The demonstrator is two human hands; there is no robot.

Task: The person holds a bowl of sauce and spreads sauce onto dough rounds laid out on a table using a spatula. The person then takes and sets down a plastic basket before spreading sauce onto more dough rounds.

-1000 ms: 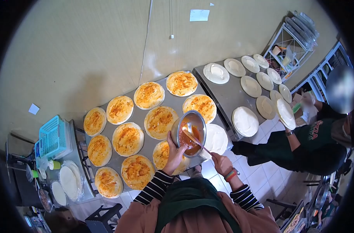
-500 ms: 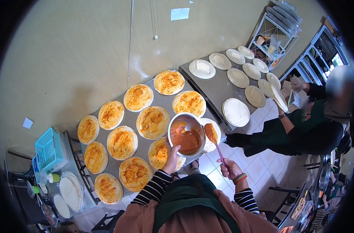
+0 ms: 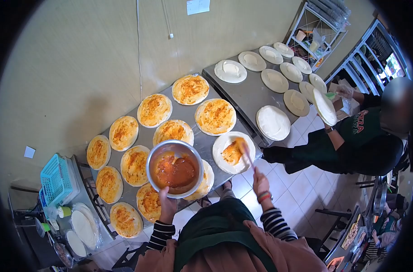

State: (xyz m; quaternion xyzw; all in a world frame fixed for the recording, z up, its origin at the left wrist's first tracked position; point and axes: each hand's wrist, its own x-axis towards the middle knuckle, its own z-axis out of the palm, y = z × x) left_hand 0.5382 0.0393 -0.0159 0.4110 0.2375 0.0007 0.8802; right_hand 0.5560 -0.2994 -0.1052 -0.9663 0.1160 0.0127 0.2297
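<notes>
My left hand [image 3: 168, 206] is wrapped round the near edge of a steel bowl [image 3: 188, 153], which is tilted and holds red-orange sauce [image 3: 173, 176]. The bowl hangs over the sauced dough rounds near the front of the table. In my right hand [image 3: 261, 183] is a pink-handled spoon [image 3: 248, 156], its head blurred by motion. The spoon is over a pale dough round [image 3: 222, 164] at the table's right end, with a patch of sauce at its middle. Behind the bowl, another sauced round [image 3: 173, 129] is partly hidden.
Several sauced rounds [image 3: 215, 116] cover the steel table [image 3: 195, 147]. A second table [image 3: 247, 97] bears plain dough rounds [image 3: 273, 122]. On the right a co-worker [image 3: 356, 136] holds a dough round [image 3: 324, 107]. A blue basket [image 3: 56, 179] stands at left.
My left hand has carried the bowl left, uncovering the right-end dough round. My right hand has brought the spoon over that round, where sauce now shows. The view has shifted slightly.
</notes>
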